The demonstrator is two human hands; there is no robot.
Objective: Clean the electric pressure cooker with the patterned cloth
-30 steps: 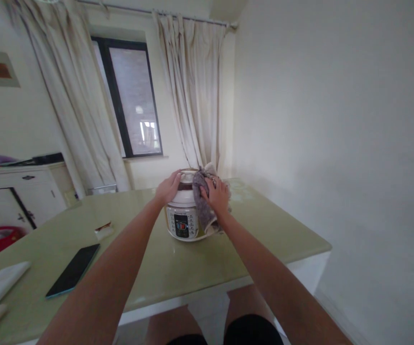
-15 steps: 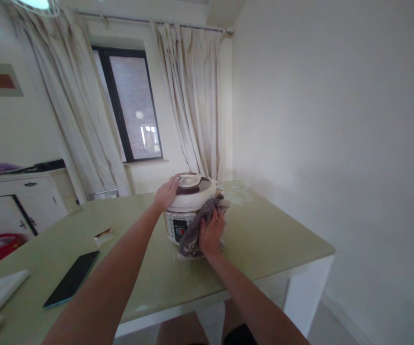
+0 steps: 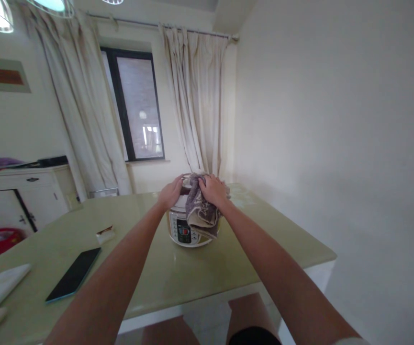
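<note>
A white electric pressure cooker with a dark control panel stands upright on the pale green table. My left hand grips the left side of its lid, its fingertips by the top handle. My right hand is closed on a grey-brown patterned cloth and presses it onto the right part of the lid. The cloth's lower end hangs down over the cooker's front right side, hiding much of the lid and that side.
On the left of the table lie a dark-screened tablet, a small white packet and a white flat object. A white cabinet and a red basin are beyond the left side. A wall rises at the right.
My right hand has moved the cloth up from the cooker's front right side onto its lid. My left hand stays at the lid's left side. The view has shifted slightly.
</note>
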